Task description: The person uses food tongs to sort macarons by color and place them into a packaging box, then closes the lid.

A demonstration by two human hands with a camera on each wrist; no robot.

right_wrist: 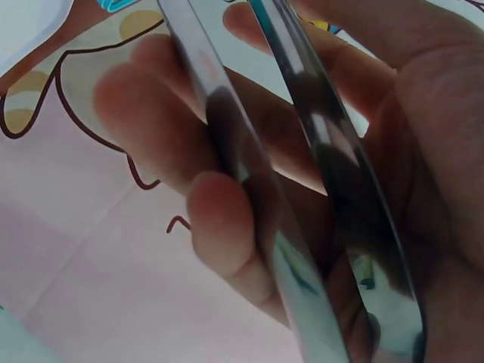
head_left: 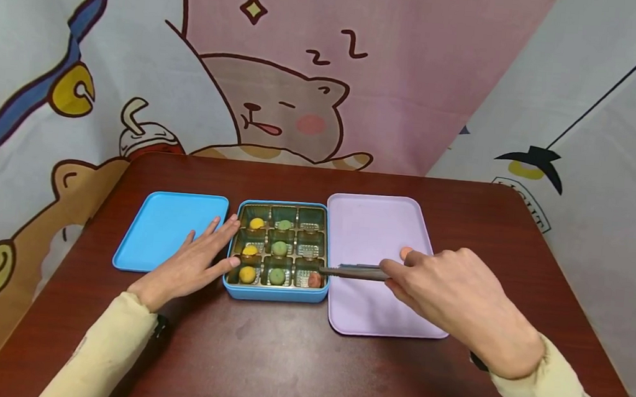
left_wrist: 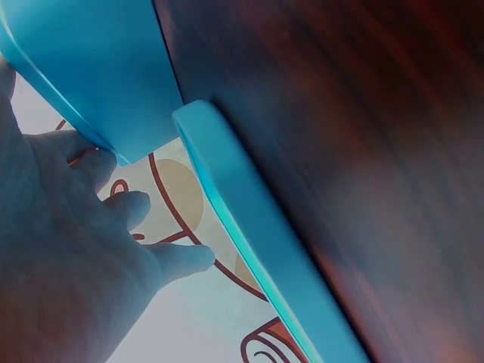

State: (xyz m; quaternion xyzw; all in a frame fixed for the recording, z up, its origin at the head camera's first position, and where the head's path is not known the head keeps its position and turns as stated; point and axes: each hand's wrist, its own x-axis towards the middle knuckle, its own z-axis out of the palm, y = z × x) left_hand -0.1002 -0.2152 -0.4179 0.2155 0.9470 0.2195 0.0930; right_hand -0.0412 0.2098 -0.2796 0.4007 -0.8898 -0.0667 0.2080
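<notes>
My right hand point(head_left: 451, 290) grips a pair of metal tongs point(head_left: 359, 272), whose two arms run through the curled fingers in the right wrist view. The tong tips reach over the right rim of the blue box point(head_left: 277, 295), right at a reddish-brown ball point(head_left: 315, 279) in its near right compartment. My left hand point(head_left: 192, 260) rests along the box's left side, fingers spread and thumb at the near left corner. Inside the gold divided insert, yellow balls point(head_left: 247, 274) fill the left column and green balls point(head_left: 279, 249) the middle one.
Under the tongs and right hand lies a lilac tray point(head_left: 372, 227), against the box's right side. A pinkish ball point(head_left: 406, 253) sits on it, partly behind the right hand. To the left is a flat blue tray point(head_left: 167, 227). Everything stands on a dark wooden table point(head_left: 261, 356).
</notes>
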